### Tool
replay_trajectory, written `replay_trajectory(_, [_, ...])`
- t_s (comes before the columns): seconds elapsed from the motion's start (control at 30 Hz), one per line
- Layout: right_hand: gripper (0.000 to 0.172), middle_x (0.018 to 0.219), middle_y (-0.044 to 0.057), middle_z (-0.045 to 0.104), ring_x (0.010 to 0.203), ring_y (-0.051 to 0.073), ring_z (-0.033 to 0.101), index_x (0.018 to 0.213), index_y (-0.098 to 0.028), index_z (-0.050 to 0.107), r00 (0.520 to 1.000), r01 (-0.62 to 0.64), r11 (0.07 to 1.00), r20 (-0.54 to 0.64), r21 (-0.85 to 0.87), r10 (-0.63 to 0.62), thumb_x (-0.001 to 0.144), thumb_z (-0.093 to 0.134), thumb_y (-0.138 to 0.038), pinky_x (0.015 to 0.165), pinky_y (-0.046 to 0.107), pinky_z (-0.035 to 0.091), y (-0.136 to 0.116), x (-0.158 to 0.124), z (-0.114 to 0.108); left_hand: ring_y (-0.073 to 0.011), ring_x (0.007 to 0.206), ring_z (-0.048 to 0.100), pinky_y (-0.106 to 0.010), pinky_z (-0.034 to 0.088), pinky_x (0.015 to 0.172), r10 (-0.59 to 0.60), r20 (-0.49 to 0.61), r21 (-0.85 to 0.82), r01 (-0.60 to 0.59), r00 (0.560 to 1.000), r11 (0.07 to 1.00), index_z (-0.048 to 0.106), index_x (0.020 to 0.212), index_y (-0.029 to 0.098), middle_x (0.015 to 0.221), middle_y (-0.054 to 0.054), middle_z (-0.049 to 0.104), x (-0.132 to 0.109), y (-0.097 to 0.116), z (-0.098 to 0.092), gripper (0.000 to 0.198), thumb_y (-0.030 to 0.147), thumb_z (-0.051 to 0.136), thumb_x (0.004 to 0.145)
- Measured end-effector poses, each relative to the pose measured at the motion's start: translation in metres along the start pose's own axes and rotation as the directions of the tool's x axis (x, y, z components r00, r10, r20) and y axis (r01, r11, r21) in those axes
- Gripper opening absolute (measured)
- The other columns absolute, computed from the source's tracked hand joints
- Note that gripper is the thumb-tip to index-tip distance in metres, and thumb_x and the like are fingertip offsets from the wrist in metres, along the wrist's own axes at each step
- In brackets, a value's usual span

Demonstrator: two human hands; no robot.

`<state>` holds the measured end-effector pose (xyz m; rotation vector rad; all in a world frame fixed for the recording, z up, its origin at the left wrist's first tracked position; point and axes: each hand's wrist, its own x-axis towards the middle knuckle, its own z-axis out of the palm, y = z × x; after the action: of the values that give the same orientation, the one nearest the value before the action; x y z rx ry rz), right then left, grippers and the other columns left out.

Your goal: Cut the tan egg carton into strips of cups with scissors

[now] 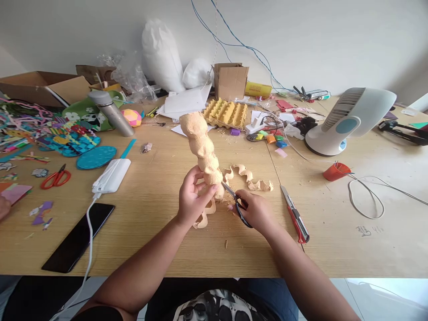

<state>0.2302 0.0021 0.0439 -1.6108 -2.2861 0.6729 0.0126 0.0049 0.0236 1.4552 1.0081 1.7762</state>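
Observation:
My left hand (195, 196) is closed around the lower end of a tan strip of egg carton (202, 145), which stands tilted up over the table with its row of rounded cups showing. Black-handled scissors (241, 208) are in my right hand (256, 209), fingers through the loops. Their blades meet the carton's lower right edge, beside my left fingers. Wavy trimmed carton scraps (261, 185) lie on the table just beyond my right hand, and another scrap (201, 220) rests below my left hand.
A red utility knife (296, 216) lies right of my right hand. Left are a black phone (78, 238), a white power bank (112, 175) and red scissors (56, 177). A yellow egg tray (226, 113) and a white fan (347, 120) stand farther back. Another person's hand (4, 207) shows at the left edge.

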Motion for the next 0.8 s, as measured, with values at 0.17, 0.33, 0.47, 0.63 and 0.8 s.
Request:
replay_trajectory(0.17, [0.03,0.076,0.0,0.069,0.066,0.018,0.058,0.108,-0.026,0.069,0.999,0.032,0.999,0.005,0.025,-0.032,0.098,0.064,-0.054,0.06,0.027,0.027,0.0025,-0.0002,0.0003,-0.0247,0.122,0.07,-0.037,0.065,0.095,-0.053,0.006,-0.048,0.054,0.999,0.997,0.063,0.139,0.027,0.137,-0.011,0.069,0.0028,0.0015,-0.001,0.057,0.031,0.085,0.087])
replay_trajectory(0.33, [0.033,0.077,0.0,0.069,0.067,0.018,0.058,0.109,-0.025,0.068,0.997,0.068,0.995,0.021,0.067,-0.069,0.098,0.064,-0.055,0.062,0.027,0.029,0.0025,0.0,-0.0015,-0.0251,0.122,0.071,-0.038,0.062,0.099,-0.122,0.022,-0.123,0.123,0.992,0.985,0.064,0.139,0.028,0.139,-0.011,0.07,0.0064,-0.0023,-0.0041,0.056,0.034,0.085,0.088])
replay_trajectory(0.47, [0.035,0.078,0.0,0.068,0.068,0.018,0.058,0.11,-0.024,0.067,0.995,0.099,0.991,0.02,0.088,-0.102,0.099,0.063,-0.057,0.062,0.027,0.029,0.0023,-0.0001,-0.0025,-0.0237,0.12,0.072,-0.037,0.06,0.102,-0.179,0.036,-0.189,0.182,0.983,0.965,0.066,0.138,0.027,0.132,-0.011,0.074,0.008,-0.0068,-0.0049,0.053,0.035,0.084,0.089])
replay_trajectory(0.63, [0.034,0.078,0.001,0.068,0.065,0.017,0.055,0.108,-0.024,0.068,0.995,0.096,0.993,0.008,0.07,-0.097,0.099,0.064,-0.057,0.061,0.027,0.028,0.0034,0.0007,-0.0018,-0.0241,0.118,0.073,-0.038,0.061,0.101,-0.179,0.036,-0.194,0.182,0.983,0.964,0.065,0.137,0.026,0.13,-0.012,0.075,0.0077,-0.0085,-0.0048,0.054,0.037,0.085,0.088])
replay_trajectory(0.8, [0.035,0.076,0.001,0.068,0.064,0.017,0.055,0.112,-0.023,0.071,0.997,0.073,0.997,-0.009,0.035,-0.073,0.098,0.065,-0.056,0.061,0.027,0.029,0.0042,0.0008,-0.0032,-0.0248,0.118,0.073,-0.038,0.062,0.098,-0.157,0.032,-0.163,0.16,0.987,0.974,0.064,0.141,0.026,0.13,-0.012,0.074,0.0073,-0.0072,-0.0057,0.059,0.038,0.085,0.088])
